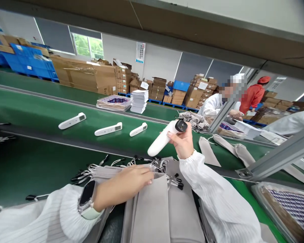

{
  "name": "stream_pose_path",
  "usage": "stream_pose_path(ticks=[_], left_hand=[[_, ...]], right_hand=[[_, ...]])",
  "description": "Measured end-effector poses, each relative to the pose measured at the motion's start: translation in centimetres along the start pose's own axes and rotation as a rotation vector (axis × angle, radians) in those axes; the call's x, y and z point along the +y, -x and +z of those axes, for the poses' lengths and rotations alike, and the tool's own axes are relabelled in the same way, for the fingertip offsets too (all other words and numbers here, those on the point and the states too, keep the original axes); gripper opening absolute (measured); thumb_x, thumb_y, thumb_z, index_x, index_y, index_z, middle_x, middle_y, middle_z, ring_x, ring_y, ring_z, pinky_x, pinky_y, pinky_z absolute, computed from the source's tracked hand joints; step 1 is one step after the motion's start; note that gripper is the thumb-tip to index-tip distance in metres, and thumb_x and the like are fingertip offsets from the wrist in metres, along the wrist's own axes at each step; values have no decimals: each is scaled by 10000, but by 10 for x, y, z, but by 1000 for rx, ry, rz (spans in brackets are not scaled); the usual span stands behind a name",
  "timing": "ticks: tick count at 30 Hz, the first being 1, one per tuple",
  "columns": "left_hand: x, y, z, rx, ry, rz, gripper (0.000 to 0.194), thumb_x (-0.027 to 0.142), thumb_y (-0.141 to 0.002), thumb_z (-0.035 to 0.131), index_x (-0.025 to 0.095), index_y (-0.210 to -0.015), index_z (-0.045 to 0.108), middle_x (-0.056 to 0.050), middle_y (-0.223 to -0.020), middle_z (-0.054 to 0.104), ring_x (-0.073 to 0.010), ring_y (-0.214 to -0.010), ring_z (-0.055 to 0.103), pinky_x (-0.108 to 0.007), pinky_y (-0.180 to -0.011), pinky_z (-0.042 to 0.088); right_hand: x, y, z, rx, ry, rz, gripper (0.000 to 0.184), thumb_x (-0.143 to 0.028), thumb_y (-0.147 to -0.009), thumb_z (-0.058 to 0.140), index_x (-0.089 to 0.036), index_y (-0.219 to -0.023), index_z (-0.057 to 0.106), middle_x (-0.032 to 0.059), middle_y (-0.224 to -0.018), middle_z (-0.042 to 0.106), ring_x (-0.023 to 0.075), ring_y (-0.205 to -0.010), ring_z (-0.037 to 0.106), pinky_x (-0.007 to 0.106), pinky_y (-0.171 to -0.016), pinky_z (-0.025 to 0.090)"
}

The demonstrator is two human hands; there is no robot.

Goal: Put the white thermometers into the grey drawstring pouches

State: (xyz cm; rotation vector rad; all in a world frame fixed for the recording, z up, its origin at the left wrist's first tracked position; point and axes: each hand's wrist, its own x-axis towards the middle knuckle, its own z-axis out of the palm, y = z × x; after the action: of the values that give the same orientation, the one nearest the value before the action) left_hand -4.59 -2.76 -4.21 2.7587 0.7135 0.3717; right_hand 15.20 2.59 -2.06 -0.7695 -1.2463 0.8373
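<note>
In my right hand [184,143] is a white handheld infrared thermometer [160,140], tilted, its black sensor end up beside my fingers. My left hand [133,180], wearing a watch, grips the top edge of a grey drawstring pouch [152,212] with its fingertips. That pouch lies over a pile of similar grey pouches [183,216], whose white cords and black toggles bunch at the far end. Beyond my hands, on the green belt, lie three more white thermometers: one at left [72,121], one in the middle [108,129] and one nearer the right [138,129].
A metal post [228,101] stands at right, with filled grey pouches [209,152] near its foot. A tray of striped items [288,209] is at lower right. Across the belt are white booklets [139,101] and another tray [114,102]. Two co-workers are at the far right.
</note>
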Motion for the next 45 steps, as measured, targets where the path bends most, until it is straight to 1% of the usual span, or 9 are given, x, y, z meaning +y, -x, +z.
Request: stream_pose_path(ticks=[8,18,26,30,33,38,40,42,45], left_hand=[[3,-1,-24,95,235,-207,227,288,-890,307,189,-749,456,36,-689,462,-102,-621,448,-198,-561,327],[3,1,-21,396,207,-230,171,242,-889,328,184,-778,446,12,-790,422,-103,-711,445,-208,-658,368],[-5,1,-26,457,125,-352,228,340,-872,331,193,-790,484,-19,-873,407,-136,-768,469,-243,-676,382],[0,7,-47,190,246,-545,281,435,-826,377,189,-736,477,22,-672,444,-117,-556,422,-220,-513,324],[11,14,-62,-14,549,-481,365,426,-843,338,177,-596,438,54,-503,325,-84,-451,299,-194,-438,249],[21,15,-58,424,725,-380,256,355,-874,320,195,-778,496,52,-540,381,-81,-481,356,-172,-455,310],[19,11,-49,476,638,-298,198,304,-875,337,206,-852,507,18,-699,485,-101,-629,462,-186,-566,388],[15,7,-39,501,491,-250,165,280,-869,364,214,-933,501,-11,-869,514,-129,-790,492,-223,-698,412],[8,3,-18,439,280,-235,221,248,-850,416,220,-1066,452,-28,-974,514,-155,-900,487,-270,-804,396]], right_hand=[[-19,7,6,-56,-140,132,386,-297,-631,665,-277,-895,384,-36,-782,560,147,-630,604,274,-491,509],[-14,22,20,-446,-116,407,309,-451,-672,610,-213,-789,451,-34,-699,495,77,-569,512,199,-474,467],[-3,39,31,-793,232,516,558,-659,-743,303,-146,-606,472,-50,-496,324,32,-394,238,167,-334,184],[-4,7,-2,-297,492,141,537,-617,-758,344,-144,-640,570,8,-568,518,60,-447,385,198,-442,318],[2,-12,-23,28,580,52,487,-606,-717,424,-149,-668,584,-5,-485,506,72,-417,392,211,-460,339],[6,24,18,-732,82,344,557,-579,-584,584,-158,-947,553,20,-744,600,85,-523,487,221,-503,406],[3,35,36,-867,-49,311,528,-408,-469,730,-177,-903,538,6,-821,582,120,-689,541,249,-632,448],[3,27,32,-663,-12,260,443,-315,-469,736,-179,-836,528,-3,-800,574,142,-742,551,273,-682,458],[12,-13,-16,120,420,205,420,-331,-623,598,-196,-999,468,14,-942,574,147,-809,564,281,-713,464]])
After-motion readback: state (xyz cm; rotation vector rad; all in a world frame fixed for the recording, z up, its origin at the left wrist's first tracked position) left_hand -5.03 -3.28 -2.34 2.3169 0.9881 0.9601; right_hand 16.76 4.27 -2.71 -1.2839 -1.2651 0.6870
